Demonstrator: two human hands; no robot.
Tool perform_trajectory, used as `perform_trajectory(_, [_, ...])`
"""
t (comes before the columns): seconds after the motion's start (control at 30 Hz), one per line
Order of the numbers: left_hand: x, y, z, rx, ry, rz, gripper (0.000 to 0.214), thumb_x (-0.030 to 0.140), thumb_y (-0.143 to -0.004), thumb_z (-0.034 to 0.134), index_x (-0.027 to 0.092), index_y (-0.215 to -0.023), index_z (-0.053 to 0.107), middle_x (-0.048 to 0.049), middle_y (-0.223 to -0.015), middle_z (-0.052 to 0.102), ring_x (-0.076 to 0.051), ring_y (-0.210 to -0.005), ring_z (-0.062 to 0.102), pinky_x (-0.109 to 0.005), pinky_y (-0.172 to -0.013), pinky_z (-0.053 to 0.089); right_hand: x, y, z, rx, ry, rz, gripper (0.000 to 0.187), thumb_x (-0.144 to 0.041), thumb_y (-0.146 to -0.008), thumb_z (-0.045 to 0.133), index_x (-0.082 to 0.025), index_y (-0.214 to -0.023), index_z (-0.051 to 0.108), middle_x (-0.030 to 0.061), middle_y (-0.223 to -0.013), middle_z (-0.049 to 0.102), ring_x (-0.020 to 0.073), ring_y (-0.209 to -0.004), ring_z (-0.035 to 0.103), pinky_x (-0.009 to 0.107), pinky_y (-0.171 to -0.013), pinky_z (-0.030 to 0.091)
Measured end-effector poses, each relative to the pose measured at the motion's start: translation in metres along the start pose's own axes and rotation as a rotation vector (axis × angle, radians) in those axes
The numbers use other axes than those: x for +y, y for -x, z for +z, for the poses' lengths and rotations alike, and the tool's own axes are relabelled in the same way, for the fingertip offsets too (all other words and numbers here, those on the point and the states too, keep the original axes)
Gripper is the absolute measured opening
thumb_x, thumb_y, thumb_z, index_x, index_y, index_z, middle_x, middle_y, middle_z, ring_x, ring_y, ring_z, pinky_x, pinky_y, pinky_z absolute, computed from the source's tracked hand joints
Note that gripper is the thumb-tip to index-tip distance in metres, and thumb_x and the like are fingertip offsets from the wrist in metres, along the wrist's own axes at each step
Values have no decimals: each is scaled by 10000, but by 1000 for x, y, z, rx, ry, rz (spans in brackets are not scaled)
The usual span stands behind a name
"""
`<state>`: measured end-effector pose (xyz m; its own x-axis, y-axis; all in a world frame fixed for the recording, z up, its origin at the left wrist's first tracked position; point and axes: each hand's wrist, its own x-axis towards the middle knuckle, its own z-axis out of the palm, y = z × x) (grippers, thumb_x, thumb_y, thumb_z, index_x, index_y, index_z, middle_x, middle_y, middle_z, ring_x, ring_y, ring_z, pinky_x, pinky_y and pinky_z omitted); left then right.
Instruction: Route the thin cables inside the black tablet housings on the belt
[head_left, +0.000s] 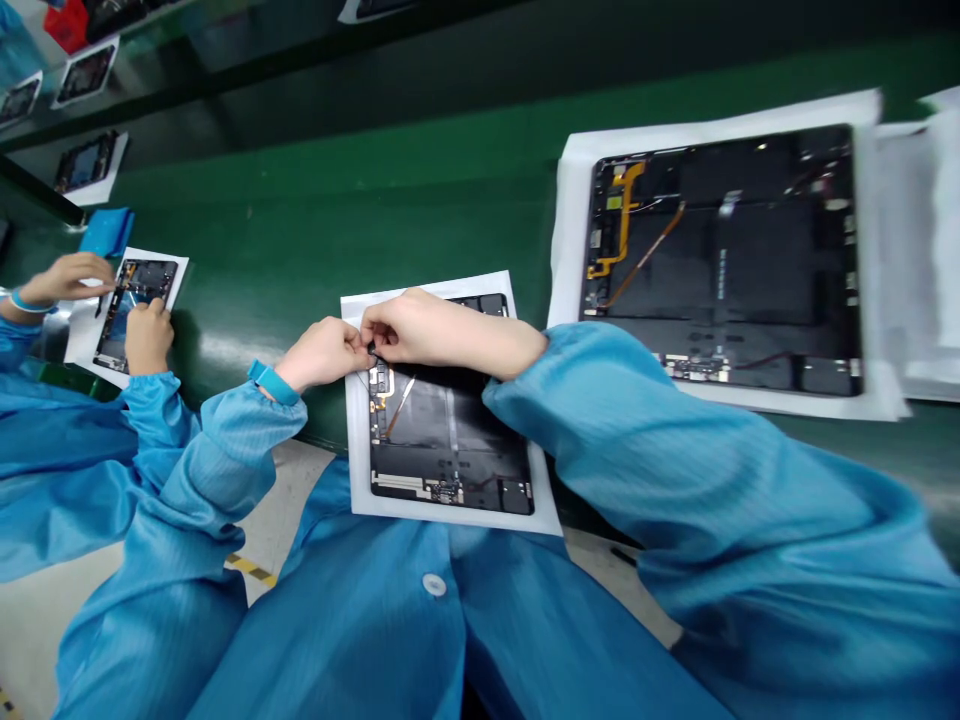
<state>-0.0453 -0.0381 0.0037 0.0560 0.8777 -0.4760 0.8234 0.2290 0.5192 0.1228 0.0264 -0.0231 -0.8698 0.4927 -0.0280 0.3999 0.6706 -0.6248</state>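
An opened tablet [487, 430], its black battery cells and circuit parts showing, lies on a white sheet [358, 450] in front of me. At its upper left corner my left hand [322, 352] has thumb and fingers pinched together. My right hand [405, 325] reaches across the tablet's top to the same corner, its fingertips also pinched. A small dark piece [372, 350] shows between the fingertips of both hands; its kind is too small to tell. An orange flex cable [394, 420] runs along the tablet's left side.
A second opened tablet [720, 270] rests on white sheets to the right on the green bench [300, 240]. On the left, a co-worker's hands [148, 335] work over another opened tablet [124, 315]. More tablets [86, 165] lie further back, near a blue packet [106, 232].
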Motion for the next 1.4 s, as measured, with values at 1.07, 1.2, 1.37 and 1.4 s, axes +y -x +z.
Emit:
perform_trajectory(1.07, [23,-17,-11,-37,-427,220,109,98,-754,688,173,-788,760,-39,-835,746,-169,-776,645,-270,-738,461,-1,77,40,231,390,-84,312,-84,-1009,437,-107,-1028,748,146,-976,679,244,-856,553,357,-789,442])
perform_trajectory(1.2, [19,-22,-9,-79,-435,389,148,68,-777,667,167,-764,777,-53,-865,762,-179,-822,661,-282,-781,473,0,79,40,227,421,-77,285,-79,-999,466,-94,-1053,745,148,-991,685,251,-862,558,359,-798,441])
perform_trajectory(1.37, [14,-30,-8,-91,-394,431,115,85,-776,706,167,-745,780,-38,-791,757,-163,-754,648,-276,-750,457,0,78,39,248,445,-61,292,-91,-1002,460,-102,-1040,750,152,-991,690,253,-856,549,361,-789,427])
perform_trajectory(1.4, [13,-31,-9,-97,-383,430,119,85,-778,705,168,-738,780,-31,-764,752,-159,-733,644,-275,-744,453,1,78,39,257,444,-60,301,-93,-1004,452,-103,-1038,751,153,-986,689,254,-856,547,361,-788,424])
